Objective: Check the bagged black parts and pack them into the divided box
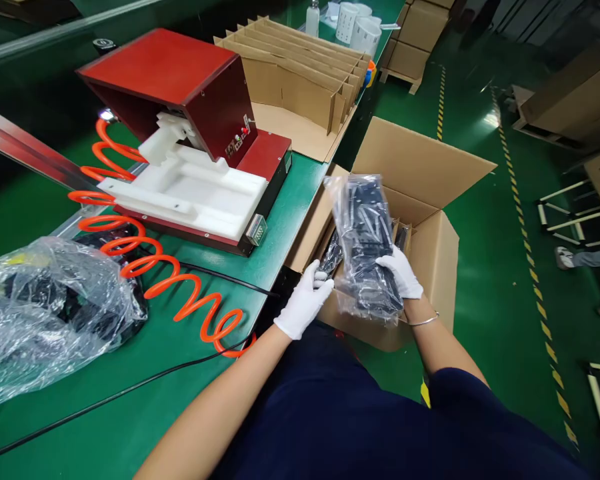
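Note:
Both my hands wear white gloves. My right hand (pixel 401 272) grips the lower right side of a black part sealed in a clear plastic bag (pixel 365 240), held upright over an open cardboard box (pixel 420 167). My left hand (pixel 306 300) touches the bag's lower left edge at the box's near rim. More bagged black parts (pixel 332 255) stand in slots inside the box.
A red machine (pixel 180 87) with a white moulded tray (pixel 195 193) sits on the green table (pixel 180 327). An orange coiled hose (pixel 155 267) and black cables cross the table. A crumpled plastic bag (pixel 45 307) lies left. Cardboard dividers (pixel 300 73) stand behind. Another person's feet (pixel 570 257) are at the right.

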{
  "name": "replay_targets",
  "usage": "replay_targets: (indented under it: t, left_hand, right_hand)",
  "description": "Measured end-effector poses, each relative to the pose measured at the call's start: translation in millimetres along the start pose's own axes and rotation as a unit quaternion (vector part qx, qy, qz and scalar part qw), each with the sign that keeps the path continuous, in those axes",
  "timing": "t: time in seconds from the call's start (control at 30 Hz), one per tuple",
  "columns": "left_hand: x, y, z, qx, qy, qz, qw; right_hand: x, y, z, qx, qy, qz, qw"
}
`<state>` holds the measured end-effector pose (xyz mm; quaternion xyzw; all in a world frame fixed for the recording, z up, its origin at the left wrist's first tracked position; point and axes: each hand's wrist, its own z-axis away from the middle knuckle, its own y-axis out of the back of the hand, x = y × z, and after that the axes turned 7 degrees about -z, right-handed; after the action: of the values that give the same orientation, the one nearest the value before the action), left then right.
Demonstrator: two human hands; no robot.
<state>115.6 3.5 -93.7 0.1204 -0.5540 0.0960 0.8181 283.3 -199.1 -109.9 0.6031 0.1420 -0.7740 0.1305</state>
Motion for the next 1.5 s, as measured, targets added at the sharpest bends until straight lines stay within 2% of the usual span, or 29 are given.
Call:
replay_targets:
  t: [0.1, 0.2, 0.27, 0.4, 0.53, 0.63, 0.73, 0.83, 0.93, 1.03, 1.23, 1.37, 1.5]
  left_hand:
    - [1, 0.8, -1, -0.007, -0.008, -0.004, 1.0]
    - [2, 0.5, -1, -0.029, -0.013, -0.019, 0.999]
    - [1, 0.3, -1, -0.035, -0.008, -0.032, 0.999]
    - [-1, 0.4, -1, -0.038, -0.004, -0.051, 0.998]
    - [-1, -0.1, -1, -0.062, -0.01, -0.068, 0.996]
    - [0, -0.6, 1, -0.076, -0.012, -0.074, 0.994]
    - [-1, -0.7, 2, -0.078, -0.01, -0.057, 0.995]
    - [1, -1.0, 2, -0.083, -0.017, -0.062, 0.994]
    - [4, -1.4, 3, -0.099, -0.03, -0.093, 0.99]
    - [7, -1.1, 4, -0.109, -0.036, -0.119, 0.986]
    - [4, -0.4, 3, -0.099, -0.046, -0.14, 0.984]
    - [2, -0.4, 3, -0.085, -0.066, -0.142, 0.984]
    - [3, 0.7, 3, -0.083, -0.062, -0.138, 0.985]
  right_hand:
    - [2, 21, -19, 0.076, 0.053, 0.114, 0.989]
    - [16, 20, -38, 0.1, 0.008, 0.284, 0.953]
    - [29, 11, -50, 0.092, -0.052, 0.37, 0.923]
    - [54, -17, -70, 0.055, -0.144, 0.456, 0.877]
    - [70, -49, -88, 0.057, -0.19, 0.515, 0.834]
    - [75, -63, -96, 0.058, -0.199, 0.541, 0.815]
    - [73, -53, -94, 0.029, -0.19, 0.55, 0.813]
    - [68, -24, -89, 0.019, -0.175, 0.557, 0.811]
    - [68, -2, -91, 0.034, -0.199, 0.57, 0.796]
    - [73, 1, -100, 0.036, -0.232, 0.575, 0.783]
    - [76, -10, -101, 0.001, -0.26, 0.553, 0.792]
    - [73, -12, -87, 0.04, -0.231, 0.553, 0.8]
    - [43, 8, -72, 0.089, -0.178, 0.533, 0.823]
